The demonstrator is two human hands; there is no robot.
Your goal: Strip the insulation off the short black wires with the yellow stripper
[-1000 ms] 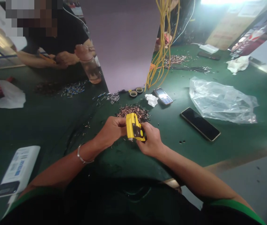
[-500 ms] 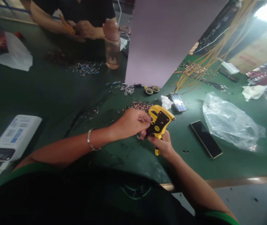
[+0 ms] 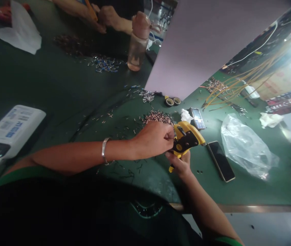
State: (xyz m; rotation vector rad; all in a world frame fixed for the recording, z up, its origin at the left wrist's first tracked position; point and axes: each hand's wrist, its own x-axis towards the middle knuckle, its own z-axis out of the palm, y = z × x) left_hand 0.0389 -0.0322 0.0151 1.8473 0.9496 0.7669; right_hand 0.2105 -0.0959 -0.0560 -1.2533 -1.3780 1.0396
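My right hand (image 3: 180, 164) grips the handles of a yellow and black hand tool (image 3: 186, 137) just above the green table (image 3: 58, 95). My left hand (image 3: 155, 138), with a silver bracelet on the wrist, is closed in a pinch at the tool's jaw; what its fingertips hold is too small to see. A heap of small metal wire pieces (image 3: 158, 117) lies right behind both hands.
A black smartphone (image 3: 221, 160), a keypad phone (image 3: 197, 118), a crumpled clear bag (image 3: 246, 146) and two tape rolls (image 3: 172, 101) lie to the right. A white box (image 3: 9, 130) sits at left. Another person's hands (image 3: 101, 17) and a bottle (image 3: 138, 44) are across the table. Yellow wires (image 3: 250, 75) hang beyond.
The view has swung left and tilted. The tool has turned from upright to lying sideways with its head pointing right, and my left hand has closed in on its jaw.
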